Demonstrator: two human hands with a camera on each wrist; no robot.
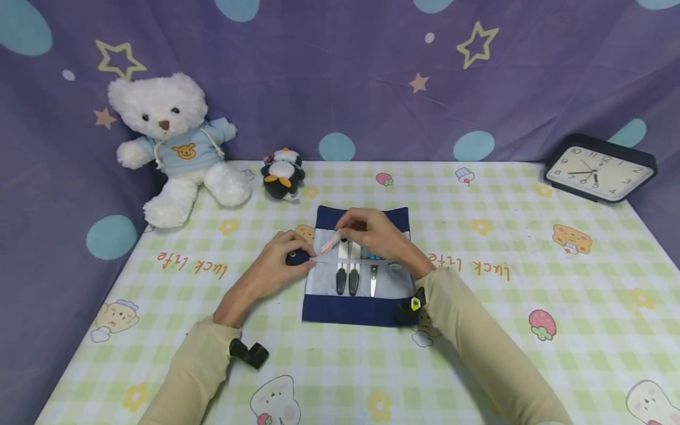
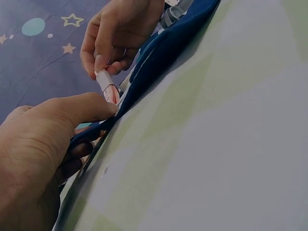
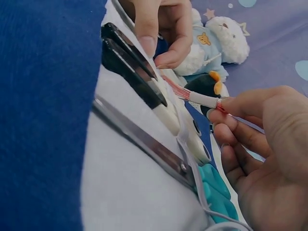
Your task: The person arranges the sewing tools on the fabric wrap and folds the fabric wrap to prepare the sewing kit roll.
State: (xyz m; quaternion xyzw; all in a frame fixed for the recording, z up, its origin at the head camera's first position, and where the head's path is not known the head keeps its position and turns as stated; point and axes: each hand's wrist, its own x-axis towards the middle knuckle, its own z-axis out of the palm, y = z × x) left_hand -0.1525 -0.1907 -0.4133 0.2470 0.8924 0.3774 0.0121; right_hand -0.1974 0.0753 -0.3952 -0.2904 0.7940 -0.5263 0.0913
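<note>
A navy fabric tool roll (image 1: 350, 310) lies unfolded, its pale grey lining facing up. My left hand (image 1: 283, 257) pinches its left edge, near a navy flap with a snap, thumb on top in the left wrist view. Between thumb and fingertips, my right hand (image 1: 372, 229) holds one end of a small bundle of red strands (image 3: 202, 99) with a white band. The bundle's loose end slants down to the lining beside my left thumb. An elastic strip (image 1: 328, 260) crosses two white-handled tools with black ends (image 3: 134, 72) and scissors (image 3: 144, 142) with teal handles (image 3: 215, 185).
At the back left sits a white teddy bear (image 1: 186, 141) in a blue top, with a penguin plush (image 1: 283, 175) beside it. A black-framed clock (image 1: 600, 170) stands back right. The checked tablecloth (image 1: 255, 224) meets a purple curtain (image 1: 361, 77).
</note>
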